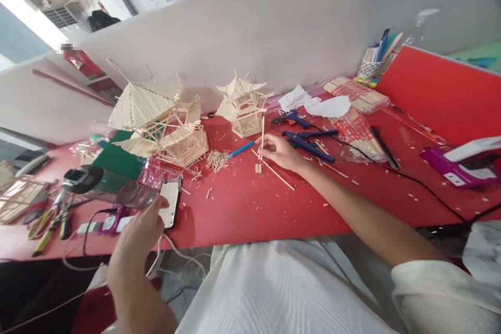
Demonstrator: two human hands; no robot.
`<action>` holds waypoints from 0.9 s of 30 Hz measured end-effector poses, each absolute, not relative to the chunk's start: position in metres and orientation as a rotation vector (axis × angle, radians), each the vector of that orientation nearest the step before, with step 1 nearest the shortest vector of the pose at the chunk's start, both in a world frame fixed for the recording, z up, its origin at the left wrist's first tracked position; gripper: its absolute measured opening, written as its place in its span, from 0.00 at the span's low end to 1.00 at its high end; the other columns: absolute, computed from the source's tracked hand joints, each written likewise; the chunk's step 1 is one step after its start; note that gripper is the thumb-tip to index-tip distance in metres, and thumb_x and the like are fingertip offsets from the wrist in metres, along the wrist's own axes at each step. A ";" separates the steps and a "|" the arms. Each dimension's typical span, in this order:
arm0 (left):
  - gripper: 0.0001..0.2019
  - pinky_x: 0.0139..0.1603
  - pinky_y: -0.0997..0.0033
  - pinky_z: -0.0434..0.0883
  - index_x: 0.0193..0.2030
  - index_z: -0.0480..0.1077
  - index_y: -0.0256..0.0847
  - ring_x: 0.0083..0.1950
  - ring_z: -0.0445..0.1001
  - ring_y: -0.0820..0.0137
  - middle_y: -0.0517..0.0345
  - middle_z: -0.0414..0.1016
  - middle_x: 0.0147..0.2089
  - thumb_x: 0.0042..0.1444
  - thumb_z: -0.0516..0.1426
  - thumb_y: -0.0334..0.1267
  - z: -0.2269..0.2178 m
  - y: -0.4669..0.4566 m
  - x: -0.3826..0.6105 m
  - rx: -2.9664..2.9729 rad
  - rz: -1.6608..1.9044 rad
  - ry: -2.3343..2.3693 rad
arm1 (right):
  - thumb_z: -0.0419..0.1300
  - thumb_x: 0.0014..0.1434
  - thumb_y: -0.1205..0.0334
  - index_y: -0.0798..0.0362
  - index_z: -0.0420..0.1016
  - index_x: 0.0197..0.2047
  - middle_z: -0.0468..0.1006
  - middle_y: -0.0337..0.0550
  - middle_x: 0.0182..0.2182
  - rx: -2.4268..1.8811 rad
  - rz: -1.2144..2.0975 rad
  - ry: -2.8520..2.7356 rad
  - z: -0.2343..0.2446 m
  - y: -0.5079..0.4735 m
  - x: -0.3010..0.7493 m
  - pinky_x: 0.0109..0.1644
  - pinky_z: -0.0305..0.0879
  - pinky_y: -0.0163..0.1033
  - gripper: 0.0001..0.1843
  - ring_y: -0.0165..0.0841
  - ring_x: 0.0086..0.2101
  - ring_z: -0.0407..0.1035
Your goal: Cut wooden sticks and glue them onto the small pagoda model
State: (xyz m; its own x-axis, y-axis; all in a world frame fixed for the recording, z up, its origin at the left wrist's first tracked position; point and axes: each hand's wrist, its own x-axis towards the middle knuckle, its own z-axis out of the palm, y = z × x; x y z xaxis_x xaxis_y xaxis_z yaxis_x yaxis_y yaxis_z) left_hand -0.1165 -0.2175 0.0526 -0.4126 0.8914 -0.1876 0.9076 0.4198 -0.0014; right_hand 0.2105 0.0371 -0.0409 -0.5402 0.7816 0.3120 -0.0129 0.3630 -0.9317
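My right hand (278, 151) reaches out over the red table (250, 209) and pinches a thin wooden stick (262, 133) held upright, just in front of a small wooden pagoda model (242, 106). A short bundle of cut sticks (258, 168) and a long stick (278, 175) lie under that hand. My left hand (136, 237) is at the table's near edge, its thumb touching a smartphone (171, 210) with a lit screen. The fingers of the left hand are curled and mostly hidden from view.
A larger stick-built house (156, 122) stands at the left. Blue glue guns (305, 141), a blue pen (239, 150), tissue (317, 104), packs of sticks (360, 115), a bottle (109, 188), pliers (50, 224) and cables crowd the table. A grey partition (274, 26) rises behind.
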 end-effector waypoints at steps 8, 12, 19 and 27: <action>0.17 0.43 0.61 0.71 0.60 0.65 0.48 0.49 0.80 0.56 0.49 0.80 0.53 0.68 0.47 0.35 0.046 -0.151 -0.039 2.032 0.101 2.278 | 0.64 0.59 0.59 0.51 0.72 0.46 0.79 0.42 0.36 -0.684 1.261 -1.823 -0.040 0.036 0.210 0.49 0.72 0.47 0.12 0.37 0.39 0.76; 0.17 0.48 0.64 0.73 0.61 0.65 0.44 0.50 0.78 0.60 0.48 0.76 0.57 0.68 0.49 0.32 0.038 -0.094 -0.001 2.355 0.489 1.913 | 0.66 0.58 0.57 0.51 0.73 0.45 0.79 0.42 0.35 -0.698 1.286 -1.784 -0.037 0.035 0.211 0.47 0.74 0.45 0.14 0.38 0.38 0.76; 0.14 0.54 0.63 0.74 0.58 0.66 0.43 0.55 0.77 0.62 0.48 0.72 0.57 0.66 0.56 0.33 0.009 -0.037 0.032 2.465 0.865 1.443 | 0.70 0.55 0.48 0.50 0.72 0.45 0.81 0.45 0.37 -0.661 1.336 -1.707 -0.032 0.034 0.211 0.44 0.76 0.47 0.21 0.40 0.38 0.77; 0.09 0.48 0.68 0.76 0.50 0.68 0.42 0.44 0.80 0.70 0.53 0.78 0.47 0.64 0.58 0.31 -0.018 -0.038 0.035 2.030 1.222 1.368 | 0.68 0.57 0.49 0.50 0.73 0.43 0.82 0.46 0.38 -0.636 1.167 -1.729 -0.026 0.028 0.209 0.49 0.75 0.49 0.17 0.40 0.40 0.78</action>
